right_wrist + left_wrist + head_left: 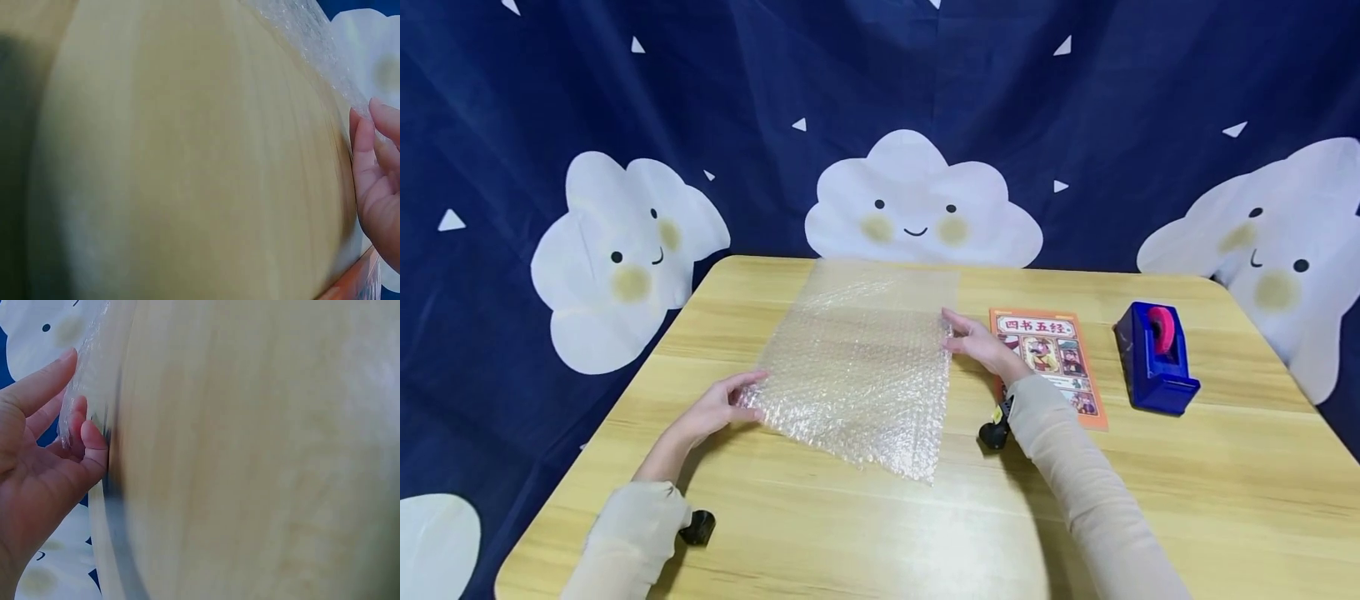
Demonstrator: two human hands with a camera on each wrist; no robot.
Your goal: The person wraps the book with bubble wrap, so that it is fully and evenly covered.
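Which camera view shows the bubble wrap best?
The head view, because nearly the whole sheet of bubble wrap is visible there. The left wrist view shows only a thin strip at upper left; the right wrist view, only a part at upper right.

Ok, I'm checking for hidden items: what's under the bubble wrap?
The wooden tabletop shows through the bubble wrap; glare near its front edge hides what lies beneath there.

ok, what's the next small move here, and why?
I'd probably square up the bubble wrap on the table: the left hand holds its near-left corner and the right hand its right edge, so both sides can be steered. In the head view its near edge slants down to the right, out of line with the table's far edge.
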